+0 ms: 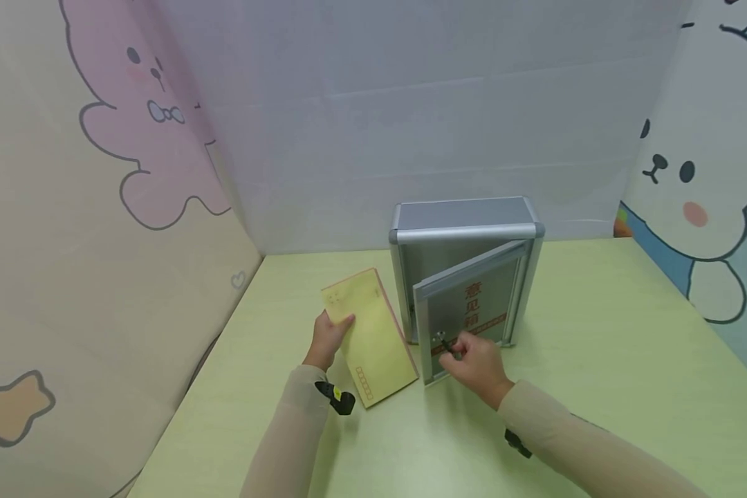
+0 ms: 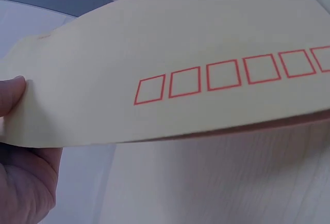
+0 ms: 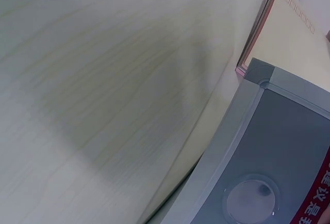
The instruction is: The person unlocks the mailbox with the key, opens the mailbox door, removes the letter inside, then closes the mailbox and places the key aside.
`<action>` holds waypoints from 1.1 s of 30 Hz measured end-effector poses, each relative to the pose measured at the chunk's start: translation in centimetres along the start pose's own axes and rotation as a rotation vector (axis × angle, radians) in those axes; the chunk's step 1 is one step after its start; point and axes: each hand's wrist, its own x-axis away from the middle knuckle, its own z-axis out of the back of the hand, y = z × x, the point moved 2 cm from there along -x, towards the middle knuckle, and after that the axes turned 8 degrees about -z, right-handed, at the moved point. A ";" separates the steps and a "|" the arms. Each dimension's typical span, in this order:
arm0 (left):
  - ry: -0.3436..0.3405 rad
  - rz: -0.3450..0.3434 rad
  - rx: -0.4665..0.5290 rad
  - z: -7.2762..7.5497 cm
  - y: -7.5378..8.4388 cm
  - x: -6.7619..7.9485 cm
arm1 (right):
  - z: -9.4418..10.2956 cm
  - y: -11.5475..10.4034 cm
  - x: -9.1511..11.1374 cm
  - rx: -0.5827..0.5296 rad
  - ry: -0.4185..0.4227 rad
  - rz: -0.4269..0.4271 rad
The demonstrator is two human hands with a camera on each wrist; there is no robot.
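Observation:
My left hand (image 1: 328, 337) grips a stack of yellow-brown envelopes (image 1: 373, 332) by its left edge, thumb on the front face. Red postcode squares run along one end of the top envelope (image 2: 206, 22). To the right stands a silver metal suggestion box (image 1: 467, 213), its front door (image 1: 492, 283) swung partly outward. Red characters and a red strip mark that door. With bent fingers, my right hand (image 1: 481, 366) pinches a small black-headed key (image 1: 448, 346) at the door's lock. In the right wrist view the door's corner (image 3: 258, 74) overlaps the envelopes (image 3: 294, 38).
Box and hands are over a pale wood-grain table (image 1: 597, 332). A light curtain (image 1: 436, 124) hangs close behind the box. Cartoon-printed sheets line the left (image 1: 99, 290) and right (image 1: 709, 173) sides. A dark wrist camera (image 1: 339, 399) sits on the left sleeve.

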 end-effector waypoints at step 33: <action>-0.007 0.128 -0.038 0.7 -3.5 0.1 | -0.4 0.3 0.1 -0.021 0.007 0.008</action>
